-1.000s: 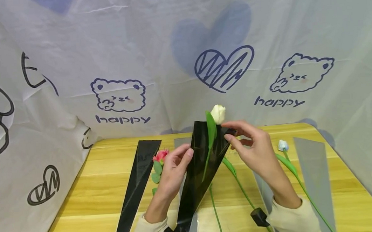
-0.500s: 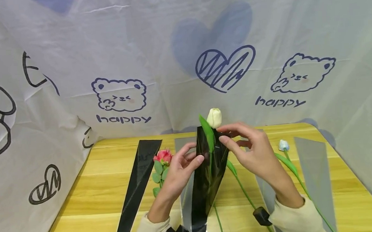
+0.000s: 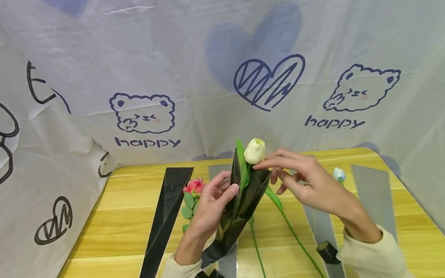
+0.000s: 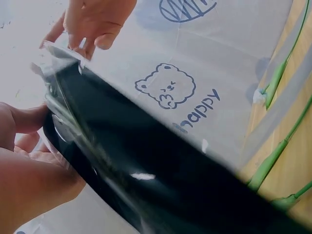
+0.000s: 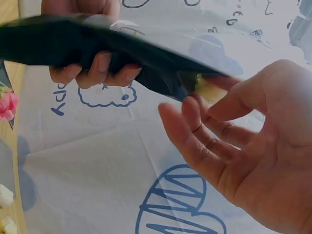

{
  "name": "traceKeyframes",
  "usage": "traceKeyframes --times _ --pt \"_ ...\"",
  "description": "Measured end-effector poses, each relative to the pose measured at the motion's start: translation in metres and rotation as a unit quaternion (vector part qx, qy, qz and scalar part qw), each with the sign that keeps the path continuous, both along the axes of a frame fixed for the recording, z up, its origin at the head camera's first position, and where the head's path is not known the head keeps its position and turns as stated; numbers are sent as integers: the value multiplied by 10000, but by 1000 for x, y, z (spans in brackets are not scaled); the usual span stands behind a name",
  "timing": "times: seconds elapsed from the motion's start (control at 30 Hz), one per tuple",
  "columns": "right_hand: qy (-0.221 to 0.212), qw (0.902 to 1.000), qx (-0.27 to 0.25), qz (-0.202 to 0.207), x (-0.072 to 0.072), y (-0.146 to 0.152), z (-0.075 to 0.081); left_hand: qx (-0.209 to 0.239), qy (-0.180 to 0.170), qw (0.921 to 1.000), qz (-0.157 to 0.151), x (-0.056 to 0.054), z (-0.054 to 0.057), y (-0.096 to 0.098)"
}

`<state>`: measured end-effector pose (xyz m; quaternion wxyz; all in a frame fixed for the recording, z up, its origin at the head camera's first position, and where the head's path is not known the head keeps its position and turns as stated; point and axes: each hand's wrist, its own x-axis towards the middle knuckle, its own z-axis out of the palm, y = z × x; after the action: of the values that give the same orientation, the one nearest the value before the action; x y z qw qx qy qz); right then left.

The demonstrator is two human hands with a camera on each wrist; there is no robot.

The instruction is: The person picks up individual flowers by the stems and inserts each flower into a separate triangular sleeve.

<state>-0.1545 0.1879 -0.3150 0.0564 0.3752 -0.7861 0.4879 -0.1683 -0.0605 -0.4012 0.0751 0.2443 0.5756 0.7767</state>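
Observation:
A white tulip (image 3: 255, 151) with a green leaf (image 3: 242, 165) stands in a black flower sleeve (image 3: 248, 200), its bloom above the sleeve's opening. My left hand (image 3: 212, 202) grips the sleeve's left side, thumb in front. In the right wrist view, the fingers of that left hand (image 5: 97, 70) curl round the dark sleeve. My right hand (image 3: 311, 180) is at the sleeve's upper right, its index finger reaching to the base of the bloom and the other fingers loosely bent. The left wrist view shows the stem faintly inside the glossy sleeve (image 4: 146, 151).
A flat black sleeve (image 3: 166, 217) lies on the wooden table (image 3: 114, 228) at left, beside a pink rose (image 3: 194, 186). Grey sleeves (image 3: 374, 194) and green stems (image 3: 293, 232) lie to the right, with a pale blue tulip (image 3: 339, 174). A printed cloth (image 3: 204, 72) hangs behind.
The tulip's bloom has come lower and nearer, and the sleeve first stood more upright, then tipped with its bottom to the left. My right hand has loosened from the sleeve's edge.

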Motion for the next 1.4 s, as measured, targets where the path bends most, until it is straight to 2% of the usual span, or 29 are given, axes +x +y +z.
traceKeyframes --times 0.1,0.17,0.37,0.63,0.77,0.9,1.0,1.1,1.23,1.33,1.4 --pt "269 9992 253 147 0 -1 2 150 -81 9998 -125 0 -1 -1" --pt "398 9982 444 102 0 0 3 211 -114 9996 -174 0 -1 -2" --pt "557 9934 820 -584 -1 0 3 357 -278 9985 -298 2 -1 -5" --pt "520 9941 11 -951 -2 -4 0 -44 -76 9999 -67 5 1 -3" --pt "239 9924 -665 -1010 1 -6 -5 31 1 10000 22 5 2 -4" --pt "-160 9843 -1547 -834 7 -8 -16 228 26 9997 97 4 5 -6" --pt "-517 9785 -1890 -646 9 -13 -29 319 41 9992 221 4 8 -8" --pt "-930 9771 -1788 -685 8 -21 -45 319 41 9988 381 3 13 -10" --pt "-1357 9747 -1473 -989 4 -30 -70 240 -24 9981 563 -1 16 -8" --pt "-1319 9719 -1517 -1227 3 -38 -84 171 -65 9975 684 -1 16 -7" --pt "-1207 9688 -1644 -1407 3 -44 -88 143 -78 9971 739 0 14 -8"
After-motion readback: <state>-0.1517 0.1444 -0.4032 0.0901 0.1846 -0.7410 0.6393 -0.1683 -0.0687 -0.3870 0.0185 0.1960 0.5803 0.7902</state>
